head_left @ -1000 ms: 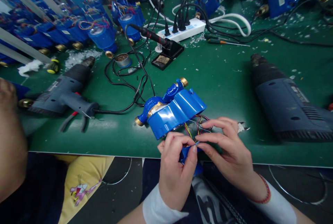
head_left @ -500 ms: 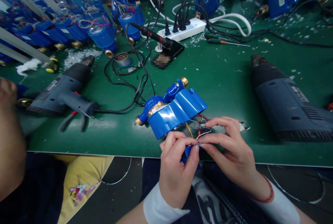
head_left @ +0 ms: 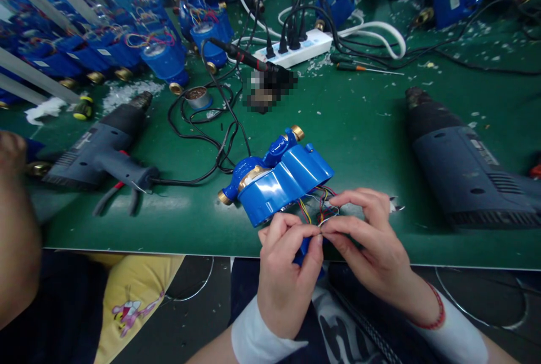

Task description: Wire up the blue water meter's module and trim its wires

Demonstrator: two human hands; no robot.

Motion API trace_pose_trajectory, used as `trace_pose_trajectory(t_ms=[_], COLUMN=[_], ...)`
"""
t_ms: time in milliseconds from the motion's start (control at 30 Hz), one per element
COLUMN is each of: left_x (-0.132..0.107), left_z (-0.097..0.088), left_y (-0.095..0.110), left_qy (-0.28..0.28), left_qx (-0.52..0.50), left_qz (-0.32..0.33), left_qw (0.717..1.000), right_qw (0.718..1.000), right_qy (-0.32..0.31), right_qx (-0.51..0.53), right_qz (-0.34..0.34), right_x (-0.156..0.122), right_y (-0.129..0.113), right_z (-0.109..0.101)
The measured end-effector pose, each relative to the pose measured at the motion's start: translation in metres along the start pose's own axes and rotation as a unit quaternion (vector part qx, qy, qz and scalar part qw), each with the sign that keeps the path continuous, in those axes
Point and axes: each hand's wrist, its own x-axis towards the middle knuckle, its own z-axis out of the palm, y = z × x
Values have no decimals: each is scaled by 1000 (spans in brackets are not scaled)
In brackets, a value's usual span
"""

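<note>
A blue water meter [head_left: 276,181] with brass fittings lies on the green table [head_left: 359,127] near its front edge. Thin coloured wires [head_left: 321,206] come out of its right side. My left hand [head_left: 285,274] and my right hand [head_left: 372,245] meet just below the meter, each pinching the ends of these wires between thumb and fingers. A small blue part [head_left: 305,248] shows under my left fingers, mostly hidden.
Grey heat guns lie at left [head_left: 101,147] and right [head_left: 460,161]. Pliers [head_left: 116,195], a soldering iron [head_left: 245,60], a power strip [head_left: 300,48], black cables and more blue meters [head_left: 164,57] fill the back. Another person's arm [head_left: 17,229] is at far left.
My fingertips have drawn a little closer together on the wires. The meter and the rest of the table are unchanged.
</note>
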Motion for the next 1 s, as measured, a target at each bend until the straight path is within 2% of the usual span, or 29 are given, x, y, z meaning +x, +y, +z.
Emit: trace_pose_trajectory(t_ms=[133,300,367,400,467,533,633,833,1000], left_x=[1,3,3,3,4,4,3,3,1], left_z=[1,0,0,-1,-1,0,0,0,1], left_y=[0,1,1,1,1,1,1,0,0], left_qy=[-7,-8,-5,-5,-4,-2,3,-3,-2], left_qx=[-8,-8,-12,-15,-21,-24,-29,-23,-31], left_qz=[2,-10,-20,-26,-36,-39,-32,-21,-37], left_qw=[1000,1000,1000,1000,999,999,999,1000,999], right_qw=[988,937,928,934,960,988,998,999,998], right_qy=[40,65,97,110,118,95,43,12,33], right_qx=[116,290,299,278,193,94,32,23,-11], right_qz=[96,182,198,197,163,78,-36,-46,-57], right_x=[-4,-4,-3,-2,-1,-1,-4,-9,-8], right_y=[-1,5,8,8,6,1,-6,-3,-7], right_z=[9,14,10,7,0,-5,-5,4,7])
